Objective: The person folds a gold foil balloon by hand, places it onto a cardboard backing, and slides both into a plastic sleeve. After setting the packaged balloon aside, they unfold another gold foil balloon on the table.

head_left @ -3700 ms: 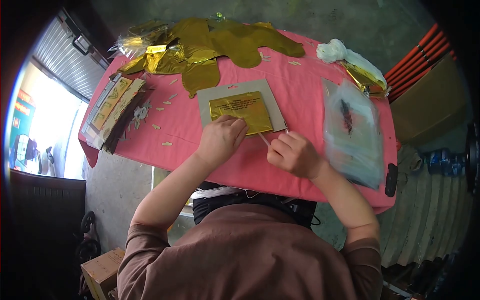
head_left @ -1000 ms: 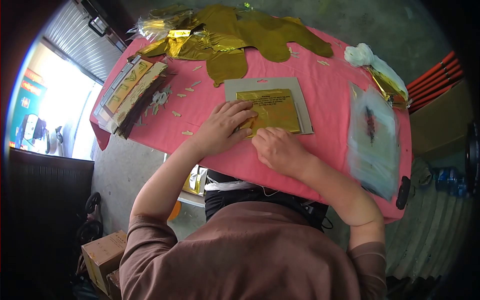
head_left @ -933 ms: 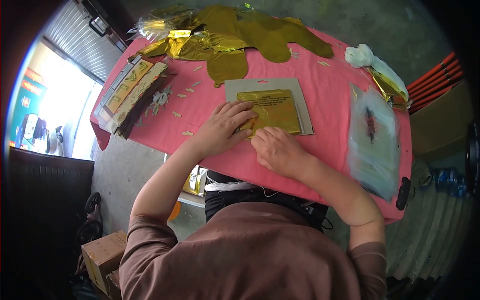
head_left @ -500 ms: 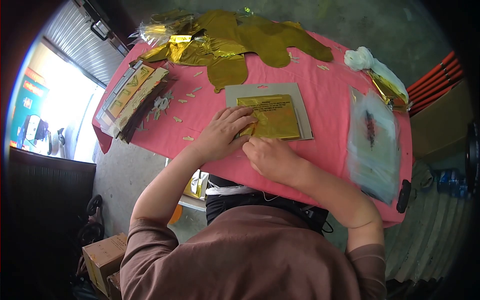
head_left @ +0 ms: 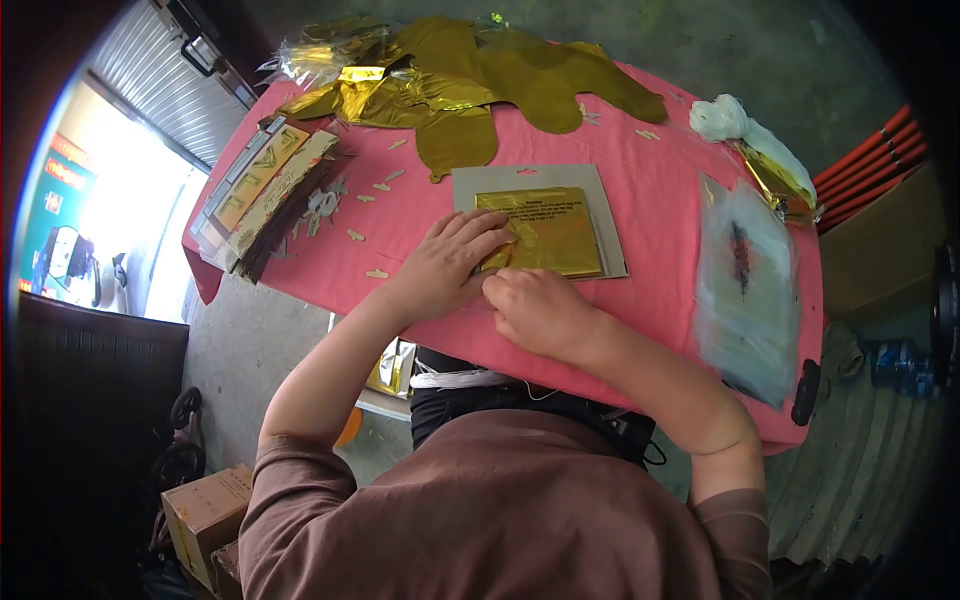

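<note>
A flat gold foil packet with small printed text (head_left: 555, 235) lies on a grey card (head_left: 612, 210) with a hang hole at its top edge. My left hand (head_left: 447, 258) rests over the left side of the packet and card, fingers stretched out and pointing right. Beside it, my right hand (head_left: 535, 308) is closed at the lower left corner of the packet, close to my left thumb. What its fingertips hold, if anything, is hidden.
On the pink table (head_left: 640, 330) are large gold foil sheets (head_left: 530, 85) at the back, stacked printed cards (head_left: 265, 195) and small tabs at the left. Clear plastic bags (head_left: 745, 290) and a white bundle (head_left: 718, 118) lie right. Cardboard boxes (head_left: 210, 510) stand on the floor.
My right hand has shifted very slightly left and up. My left hand stays in place on the packet.
</note>
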### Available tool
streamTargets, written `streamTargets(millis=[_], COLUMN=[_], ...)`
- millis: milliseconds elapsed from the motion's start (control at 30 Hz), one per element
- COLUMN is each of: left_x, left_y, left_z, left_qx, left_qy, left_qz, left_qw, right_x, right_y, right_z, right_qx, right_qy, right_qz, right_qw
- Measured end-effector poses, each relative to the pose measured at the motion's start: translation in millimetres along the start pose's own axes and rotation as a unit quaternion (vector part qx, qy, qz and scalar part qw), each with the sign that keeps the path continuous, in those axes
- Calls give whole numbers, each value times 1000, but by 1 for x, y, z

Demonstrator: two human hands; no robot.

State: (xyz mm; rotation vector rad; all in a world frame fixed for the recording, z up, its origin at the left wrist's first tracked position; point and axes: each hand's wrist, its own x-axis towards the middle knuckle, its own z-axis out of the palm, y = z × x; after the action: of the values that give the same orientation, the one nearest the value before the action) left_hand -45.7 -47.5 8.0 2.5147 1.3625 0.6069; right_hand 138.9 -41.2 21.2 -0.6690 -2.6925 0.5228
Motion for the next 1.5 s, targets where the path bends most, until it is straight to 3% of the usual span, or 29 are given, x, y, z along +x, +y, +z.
streamTargets(millis=[433, 600, 767, 833, 967, 1000, 1067, 1100, 1200, 1233, 1300, 1367, 1433, 1500], left_x=[0, 1, 1, 2, 3, 3, 3, 2, 0, -1, -7, -17, -27, -40], left_y=[-1, 1, 4, 5, 5, 5, 5, 4, 5, 5, 8, 13, 19, 25], left_z=[2, 1, -3, -6, -5, -6, -5, -4, -8, -10, -19, -27, -34, -35], left_qx=[26, 24, 10, 1, 5, 5, 6, -5, -27, -43, -82, -124, -94, -98], left_qy=[0, -5, -19, -35, -36, -34, -31, -28, 1, 28, 18, 6, -40, -47], left_qz=[6, 4, -1, -6, 8, 7, 10, 8, 5, 8, 0, -9, 58, 50], left_qw=[1000, 1000, 1000, 999, 999, 999, 999, 1000, 1000, 999, 996, 992, 993, 993], right_x=[-4, -25, -81, -105, -160, -169, -181, -185, -173, -164, -152, -151, -146, -146], right_y=[3, 9, -2, -3, 3, 2, 1, 4, 2, 0, 0, 5, 12, 17], right_z=[5, -4, -74, -110, -153, -156, -161, -164, -163, -160, -154, -133, -119, -104], right_qx=[-61, 13, 202, 255, 505, 502, 705, 704, 451, 453, 450, 447, 249, 229], right_qy=[19, 28, -2, 72, 213, 218, 173, 175, 177, 178, 7, 17, -17, -11], right_qz=[-65, -125, 2, 24, 0, 1, 37, 36, 55, 52, 75, 89, 158, 173], right_qw=[996, 992, 979, 964, 836, 837, 687, 688, 873, 872, 890, 890, 955, 958])
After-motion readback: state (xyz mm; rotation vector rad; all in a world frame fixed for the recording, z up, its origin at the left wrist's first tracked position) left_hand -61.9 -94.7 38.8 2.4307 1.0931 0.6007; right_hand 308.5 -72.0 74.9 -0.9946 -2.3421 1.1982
